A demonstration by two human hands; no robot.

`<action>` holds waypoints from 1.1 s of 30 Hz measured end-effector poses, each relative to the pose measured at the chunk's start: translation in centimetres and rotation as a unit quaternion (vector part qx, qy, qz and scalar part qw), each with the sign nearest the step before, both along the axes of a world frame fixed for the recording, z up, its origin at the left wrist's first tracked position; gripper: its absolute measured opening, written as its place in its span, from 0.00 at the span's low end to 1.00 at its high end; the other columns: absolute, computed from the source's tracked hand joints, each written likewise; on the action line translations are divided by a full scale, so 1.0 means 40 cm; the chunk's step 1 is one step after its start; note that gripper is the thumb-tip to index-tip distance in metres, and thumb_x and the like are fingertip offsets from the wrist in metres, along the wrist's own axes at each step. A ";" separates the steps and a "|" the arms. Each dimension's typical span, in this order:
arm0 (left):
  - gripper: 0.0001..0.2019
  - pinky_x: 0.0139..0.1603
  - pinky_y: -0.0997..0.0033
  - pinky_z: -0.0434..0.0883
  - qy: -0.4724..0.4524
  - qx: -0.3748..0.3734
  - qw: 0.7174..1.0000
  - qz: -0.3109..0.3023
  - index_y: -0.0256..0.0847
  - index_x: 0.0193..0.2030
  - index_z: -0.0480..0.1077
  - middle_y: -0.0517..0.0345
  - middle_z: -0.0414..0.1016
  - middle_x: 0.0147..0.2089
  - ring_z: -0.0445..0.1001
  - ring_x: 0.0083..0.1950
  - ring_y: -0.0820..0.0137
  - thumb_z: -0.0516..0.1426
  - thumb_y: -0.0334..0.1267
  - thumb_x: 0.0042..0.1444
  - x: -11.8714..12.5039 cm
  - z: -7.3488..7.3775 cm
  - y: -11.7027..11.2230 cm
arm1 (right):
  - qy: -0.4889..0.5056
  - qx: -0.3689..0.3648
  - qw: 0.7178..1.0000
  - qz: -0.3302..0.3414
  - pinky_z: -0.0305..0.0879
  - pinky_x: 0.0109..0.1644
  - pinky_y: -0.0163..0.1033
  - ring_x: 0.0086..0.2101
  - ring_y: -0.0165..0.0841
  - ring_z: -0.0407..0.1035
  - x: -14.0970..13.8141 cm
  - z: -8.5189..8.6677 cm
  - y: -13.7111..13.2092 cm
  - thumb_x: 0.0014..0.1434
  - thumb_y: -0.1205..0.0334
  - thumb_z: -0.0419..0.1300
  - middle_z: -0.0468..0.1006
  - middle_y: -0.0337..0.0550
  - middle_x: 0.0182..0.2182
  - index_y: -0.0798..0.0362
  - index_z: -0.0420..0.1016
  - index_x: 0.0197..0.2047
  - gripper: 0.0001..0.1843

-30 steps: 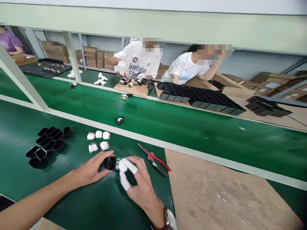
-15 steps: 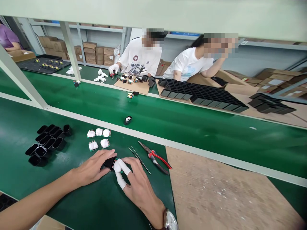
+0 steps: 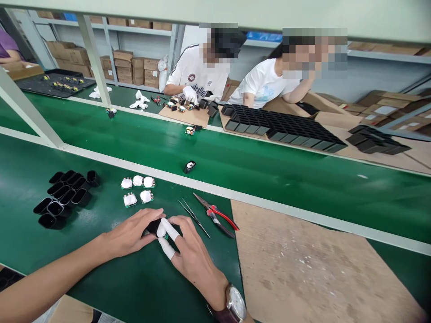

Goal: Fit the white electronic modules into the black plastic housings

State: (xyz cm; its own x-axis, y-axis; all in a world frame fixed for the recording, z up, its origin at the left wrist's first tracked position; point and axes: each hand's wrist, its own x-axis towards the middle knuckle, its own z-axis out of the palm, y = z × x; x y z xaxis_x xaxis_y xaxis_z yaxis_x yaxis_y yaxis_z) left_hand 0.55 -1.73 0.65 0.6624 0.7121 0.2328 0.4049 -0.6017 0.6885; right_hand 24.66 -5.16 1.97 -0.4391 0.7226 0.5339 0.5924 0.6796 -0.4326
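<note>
My left hand [image 3: 129, 234] rests on the green bench with its fingers closed round a small black plastic shell [image 3: 153, 226]. My right hand [image 3: 186, 251], with white cots on thumb and forefinger and a watch on the wrist, pinches a circuit board with a white-wrapped part against that shell; the board is almost hidden. Several more white-wrapped boards [image 3: 137, 188] lie just beyond the hands. A cluster of empty black shells [image 3: 63, 195] stands to the left.
Tweezers [image 3: 193, 217] and red-handled cutters [image 3: 217, 219] lie right of my hands. A brown board [image 3: 303, 269] covers the bench on the right. One black unit [image 3: 189, 167] lies on the green belt. Two people work opposite beside black trays [image 3: 283, 128].
My right hand has pushed the board leftward into the black shell, so less of it shows. The black unit on the belt has drifted right.
</note>
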 end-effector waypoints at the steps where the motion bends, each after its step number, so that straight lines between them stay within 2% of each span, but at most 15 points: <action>1: 0.39 0.65 0.51 0.77 0.000 -0.029 1.000 0.001 0.57 0.80 0.41 0.48 0.70 0.72 0.73 0.69 0.56 0.57 0.32 0.71 0.000 0.003 -0.001 | 0.012 -0.005 1.000 0.006 0.79 0.50 0.52 0.53 0.45 0.71 0.004 -0.001 0.001 0.69 0.71 0.61 0.74 0.55 0.54 0.52 0.68 0.64 0.22; 3: 0.40 0.63 0.54 0.79 0.000 -0.088 0.996 -0.001 0.59 0.80 0.40 0.50 0.69 0.73 0.76 0.67 0.58 0.58 0.33 0.71 0.000 0.010 -0.002 | 0.043 -0.003 0.999 0.022 0.79 0.53 0.52 0.54 0.44 0.72 0.010 -0.004 0.004 0.68 0.70 0.63 0.75 0.55 0.55 0.51 0.67 0.64 0.23; 6: 0.41 0.64 0.55 0.78 -0.010 -0.138 0.990 -0.011 0.61 0.80 0.39 0.52 0.68 0.74 0.75 0.69 0.59 0.58 0.32 0.70 -0.001 0.015 0.000 | 0.057 0.008 0.998 0.035 0.77 0.55 0.53 0.56 0.45 0.71 0.011 -0.007 0.007 0.68 0.70 0.64 0.74 0.55 0.58 0.50 0.71 0.60 0.19; 10: 0.42 0.65 0.55 0.77 -0.020 -0.159 0.987 -0.015 0.61 0.80 0.40 0.52 0.68 0.75 0.74 0.71 0.59 0.58 0.31 0.68 -0.004 0.010 0.005 | -0.010 0.000 1.000 0.026 0.76 0.56 0.57 0.59 0.48 0.69 -0.002 -0.003 0.007 0.70 0.67 0.62 0.74 0.56 0.59 0.51 0.73 0.56 0.13; 14: 0.39 0.66 0.55 0.77 0.003 -0.147 0.989 0.000 0.57 0.80 0.44 0.50 0.69 0.74 0.75 0.69 0.58 0.58 0.32 0.68 -0.003 0.014 0.000 | -0.029 -0.025 0.999 0.020 0.75 0.58 0.54 0.58 0.46 0.70 0.000 -0.009 0.011 0.71 0.62 0.62 0.74 0.53 0.60 0.50 0.74 0.56 0.11; 16: 0.33 0.67 0.54 0.76 0.011 -0.123 0.992 0.015 0.54 0.77 0.51 0.50 0.69 0.73 0.75 0.69 0.58 0.57 0.33 0.70 -0.002 0.019 -0.004 | -0.028 -0.013 0.999 -0.018 0.75 0.58 0.53 0.57 0.45 0.71 0.018 -0.023 0.020 0.72 0.60 0.61 0.73 0.54 0.60 0.50 0.72 0.60 0.15; 19: 0.25 0.65 0.56 0.78 -0.003 -0.083 0.996 0.038 0.51 0.71 0.59 0.48 0.72 0.69 0.76 0.67 0.58 0.59 0.38 0.70 -0.004 0.015 -0.008 | -0.069 0.027 0.986 -0.146 0.76 0.56 0.56 0.55 0.48 0.72 0.060 -0.051 0.045 0.73 0.61 0.58 0.75 0.59 0.57 0.56 0.67 0.66 0.21; 21: 0.24 0.62 0.56 0.79 -0.015 -0.067 0.996 0.054 0.50 0.69 0.60 0.50 0.75 0.65 0.78 0.64 0.58 0.61 0.41 0.69 -0.006 0.004 -0.005 | -0.121 0.042 0.970 -0.208 0.76 0.52 0.57 0.50 0.50 0.74 0.087 -0.066 0.061 0.72 0.67 0.54 0.77 0.59 0.50 0.58 0.71 0.62 0.18; 22: 0.25 0.62 0.57 0.80 -0.018 -0.065 0.996 0.060 0.51 0.69 0.59 0.51 0.76 0.64 0.79 0.63 0.58 0.61 0.41 0.70 -0.007 -0.003 -0.003 | -0.139 0.046 0.966 -0.214 0.76 0.50 0.56 0.47 0.49 0.74 0.096 -0.069 0.067 0.71 0.70 0.52 0.78 0.58 0.46 0.58 0.73 0.58 0.16; 24: 0.26 0.61 0.57 0.80 -0.017 -0.069 0.995 0.069 0.53 0.71 0.57 0.53 0.78 0.62 0.80 0.62 0.60 0.60 0.41 0.71 -0.007 -0.017 0.001 | -0.128 0.052 0.973 -0.184 0.76 0.46 0.51 0.43 0.44 0.74 0.099 -0.065 0.068 0.69 0.75 0.50 0.78 0.53 0.42 0.56 0.75 0.52 0.16; 28: 0.29 0.62 0.58 0.79 -0.026 -0.068 0.995 0.073 0.55 0.72 0.55 0.55 0.79 0.61 0.80 0.62 0.61 0.61 0.40 0.70 -0.002 -0.032 0.004 | -0.040 0.060 0.993 -0.089 0.71 0.38 0.40 0.38 0.36 0.72 0.064 -0.030 0.037 0.68 0.75 0.54 0.76 0.49 0.44 0.54 0.73 0.53 0.14; 30: 0.30 0.63 0.58 0.78 -0.033 -0.065 0.995 0.070 0.56 0.73 0.54 0.56 0.79 0.61 0.80 0.62 0.62 0.61 0.40 0.70 -0.001 -0.032 0.003 | -0.050 0.077 0.994 -0.064 0.66 0.34 0.39 0.34 0.33 0.69 0.047 -0.013 0.020 0.66 0.77 0.55 0.75 0.48 0.43 0.54 0.74 0.48 0.13; 33: 0.30 0.63 0.58 0.78 -0.033 -0.075 0.994 0.070 0.56 0.73 0.54 0.55 0.79 0.62 0.80 0.62 0.61 0.61 0.39 0.69 -0.001 -0.030 0.001 | -0.088 0.103 0.989 -0.062 0.60 0.32 0.40 0.32 0.33 0.65 0.038 -0.005 0.007 0.62 0.79 0.53 0.74 0.48 0.41 0.53 0.71 0.37 0.12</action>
State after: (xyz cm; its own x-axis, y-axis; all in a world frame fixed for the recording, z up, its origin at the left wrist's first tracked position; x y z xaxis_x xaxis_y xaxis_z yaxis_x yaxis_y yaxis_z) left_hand 0.51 -1.71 -0.56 0.5415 0.8259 0.1570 0.4284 -0.4318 0.7938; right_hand 26.20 -4.86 1.78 -0.4533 0.6598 0.5993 0.7298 0.6607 -0.1754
